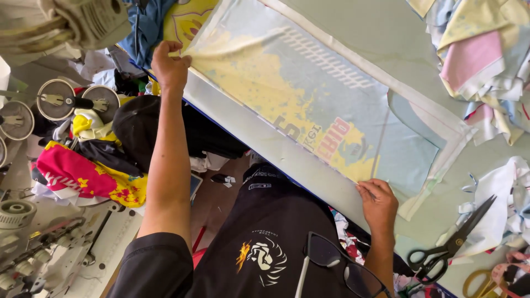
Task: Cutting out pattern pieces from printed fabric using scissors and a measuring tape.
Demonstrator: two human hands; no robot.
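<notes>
A printed fabric panel [309, 83], pale blue with yellow splashes and red lettering, lies spread flat on the cutting table [287, 157]. My left hand [170, 67] pinches the panel's far corner at the table's left edge, arm stretched out. My right hand [377, 202] presses and grips the panel's near corner at the table edge. The cloth is held taut between both hands along the table's rim.
Black-handled scissors [450, 243] lie on the table to the right of my right hand, yellow-handled ones [479, 281] beside them. Fabric scraps [486, 60] pile at the upper right. A sewing machine [38, 243] and colourful cloth [83, 174] sit at left. Glasses [337, 265] hang on my chest.
</notes>
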